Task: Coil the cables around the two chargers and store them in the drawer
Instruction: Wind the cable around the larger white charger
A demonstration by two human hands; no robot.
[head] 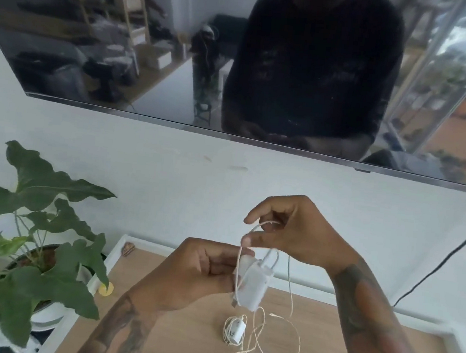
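Observation:
My left hand [201, 270] grips a white charger block [253, 286] above the wooden surface. Just above it, my right hand [292, 234] pinches that charger's white cable [290, 294] between thumb and finger. The cable loops over the block's top, then hangs down in loose curls onto the wood. A second, smaller white charger [236, 332] lies on the wooden surface [337, 345] below my hands, with its cable wound around it. No drawer front shows in this view.
A leafy potted plant [33, 227] stands at the left on a white ledge. A small yellow disc [106, 289] lies by the pot. A dark TV screen [239, 47] hangs on the white wall ahead. A black cable [447, 256] runs down the wall at right.

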